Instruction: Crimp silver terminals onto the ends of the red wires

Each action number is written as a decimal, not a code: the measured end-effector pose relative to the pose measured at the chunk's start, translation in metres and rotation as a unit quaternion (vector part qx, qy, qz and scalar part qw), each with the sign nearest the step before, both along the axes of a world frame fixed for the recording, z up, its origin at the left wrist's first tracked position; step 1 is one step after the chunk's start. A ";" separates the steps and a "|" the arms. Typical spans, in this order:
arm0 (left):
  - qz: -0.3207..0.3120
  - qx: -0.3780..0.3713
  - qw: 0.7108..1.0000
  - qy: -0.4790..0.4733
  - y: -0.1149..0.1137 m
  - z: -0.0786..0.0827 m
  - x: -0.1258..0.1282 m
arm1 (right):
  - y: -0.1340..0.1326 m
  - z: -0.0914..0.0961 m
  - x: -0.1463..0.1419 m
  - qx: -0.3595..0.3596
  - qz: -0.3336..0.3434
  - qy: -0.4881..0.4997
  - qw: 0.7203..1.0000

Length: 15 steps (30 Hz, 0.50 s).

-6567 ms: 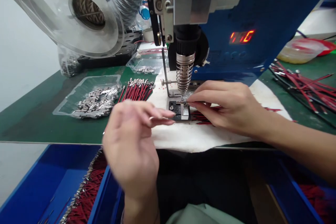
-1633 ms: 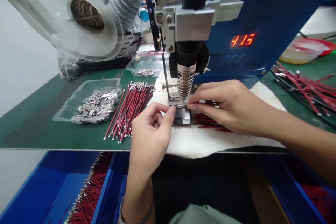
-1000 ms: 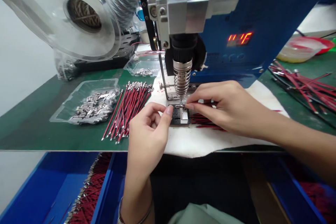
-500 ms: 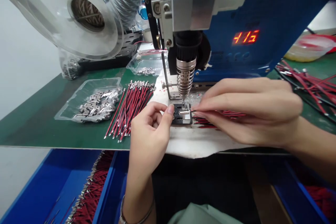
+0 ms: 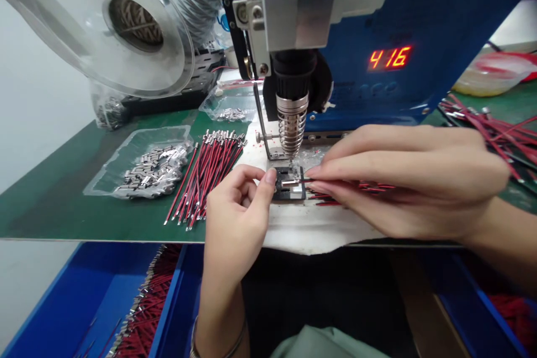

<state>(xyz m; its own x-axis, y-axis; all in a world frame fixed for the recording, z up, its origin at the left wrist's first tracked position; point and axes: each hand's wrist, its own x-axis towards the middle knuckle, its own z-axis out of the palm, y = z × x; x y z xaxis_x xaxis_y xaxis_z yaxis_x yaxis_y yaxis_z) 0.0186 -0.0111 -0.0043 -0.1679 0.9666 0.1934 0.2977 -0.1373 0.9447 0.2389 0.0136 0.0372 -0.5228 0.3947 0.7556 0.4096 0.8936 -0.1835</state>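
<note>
Under the soldering machine's spring-wrapped tip (image 5: 292, 128), a small black fixture (image 5: 297, 194) sits on white paper. A small silver metal connector (image 5: 289, 183) lies over it, with a thin dark wire running from its right end to my right hand (image 5: 411, 179). The thumb and fingers of that hand are pinched on the wire. My left hand (image 5: 241, 210) is closed at the fixture's left edge, thumb against index finger; whatever is between them is hidden. Several red and black wires (image 5: 331, 197) lie partly under my right hand.
A clear tray (image 5: 155, 170) of metal connectors and a bundle of red-black wires (image 5: 207, 173) lie to the left. Behind stands the blue machine (image 5: 356, 89) with a lit display. More wires (image 5: 490, 128) are at right; a blue bin (image 5: 100, 279) sits below the table edge.
The connector has shifted slightly left and toward me over the fixture, with my right hand still on the wire. My left hand stays at the fixture's edge. The whole view has moved a little.
</note>
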 end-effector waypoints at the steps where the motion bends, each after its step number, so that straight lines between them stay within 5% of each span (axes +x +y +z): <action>1: 0.000 -0.001 1.000 -0.002 0.000 0.000 0.000 | 0.000 0.000 0.000 -0.001 0.003 0.006 1.000; 15: 0.002 0.000 1.000 0.013 -0.001 0.000 0.000 | 0.015 -0.006 0.002 -0.057 -0.003 -0.059 0.997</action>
<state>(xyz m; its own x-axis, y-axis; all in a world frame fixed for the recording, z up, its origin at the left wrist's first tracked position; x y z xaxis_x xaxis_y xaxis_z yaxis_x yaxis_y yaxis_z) 0.0189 -0.0123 -0.0043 -0.1663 0.9660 0.1978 0.3217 -0.1365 0.9369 0.2405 0.0288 0.0310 -0.6022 0.4777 0.6397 0.4400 0.8671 -0.2334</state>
